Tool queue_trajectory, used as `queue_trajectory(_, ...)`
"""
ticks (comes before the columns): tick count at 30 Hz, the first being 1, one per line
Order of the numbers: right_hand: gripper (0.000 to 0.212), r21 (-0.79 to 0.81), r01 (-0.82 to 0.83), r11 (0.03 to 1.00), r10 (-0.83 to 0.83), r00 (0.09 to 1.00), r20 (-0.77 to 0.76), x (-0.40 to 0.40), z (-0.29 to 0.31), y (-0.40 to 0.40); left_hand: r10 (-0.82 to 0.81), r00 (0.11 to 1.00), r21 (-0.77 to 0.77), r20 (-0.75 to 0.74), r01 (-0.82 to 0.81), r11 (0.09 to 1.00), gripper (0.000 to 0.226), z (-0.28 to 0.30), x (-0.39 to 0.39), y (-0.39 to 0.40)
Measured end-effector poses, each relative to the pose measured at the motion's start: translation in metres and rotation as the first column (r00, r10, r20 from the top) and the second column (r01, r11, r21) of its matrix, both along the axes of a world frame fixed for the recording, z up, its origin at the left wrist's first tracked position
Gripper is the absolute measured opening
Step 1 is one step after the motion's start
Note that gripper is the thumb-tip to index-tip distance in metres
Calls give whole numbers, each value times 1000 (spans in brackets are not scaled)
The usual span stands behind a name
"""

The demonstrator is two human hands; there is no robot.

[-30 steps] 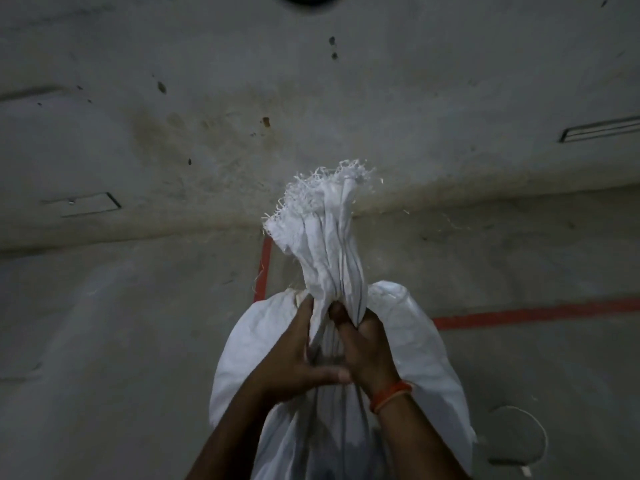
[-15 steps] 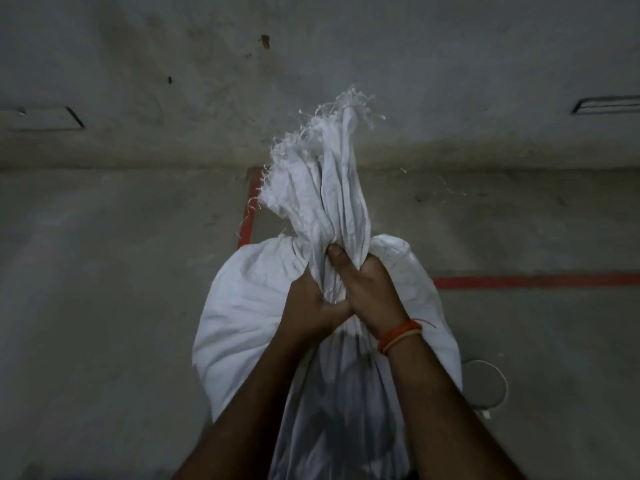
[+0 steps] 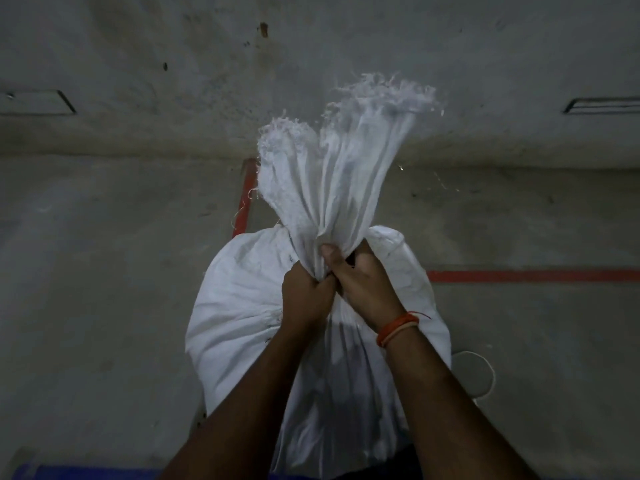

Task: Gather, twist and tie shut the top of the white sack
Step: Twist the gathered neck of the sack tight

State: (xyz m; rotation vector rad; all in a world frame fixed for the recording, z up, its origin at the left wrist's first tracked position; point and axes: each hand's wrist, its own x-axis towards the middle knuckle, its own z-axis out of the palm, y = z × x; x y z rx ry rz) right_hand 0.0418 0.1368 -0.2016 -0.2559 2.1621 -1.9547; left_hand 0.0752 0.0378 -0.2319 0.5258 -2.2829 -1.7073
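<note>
A full white woven sack (image 3: 242, 306) stands on the concrete floor in front of me. Its top is gathered into a neck, and the frayed mouth (image 3: 339, 150) fans upward above my hands. My left hand (image 3: 304, 299) grips the neck from the left, fingers curled round the bunched cloth. My right hand (image 3: 367, 282), with an orange band at the wrist, grips the neck just beside and above it, thumb pressed on the folds. Both hands touch each other at the neck.
Red floor lines run behind the sack, one upright (image 3: 246, 199) and one to the right (image 3: 533, 275). A grey wall (image 3: 311, 64) rises behind. A round pale object (image 3: 474, 375) lies right of the sack. A blue strip (image 3: 86, 474) shows at the bottom left.
Both hands have closed tighter on the neck. The frayed mouth, earlier a narrow upright bunch, has spread wider and leans to the right. The view has tilted down.
</note>
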Motion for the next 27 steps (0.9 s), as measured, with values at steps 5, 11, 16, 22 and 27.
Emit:
queue_trajectory(5, 55, 309, 47, 950, -27, 997, -69, 5, -17, 11, 142, 989, 315, -29, -126, 941, 33, 1, -10, 0)
queue_trajectory(11, 61, 644, -158, 748, 302, 946, -119, 26, -24, 26, 205, 976, 433, -73, -154, 888, 42, 5, -13, 0)
queue_trajectory(16, 42, 635, 50, 771, 188, 935, -302, 25, -30, 19, 193, 968, 431, -161, -107, 896, 23, 10, -15, 5)
queue_trajectory(22, 28, 514, 184, 838, 60, 905, -421, 19, -25, 15, 152, 948, 362, -278, -43, 931, 26, 23, -21, 6)
queue_trajectory(27, 31, 518, 128, 846, 75, 933, -353, 7, -32, 17, 98, 975, 308, -197, -33, 951, 17, 11, -27, 2)
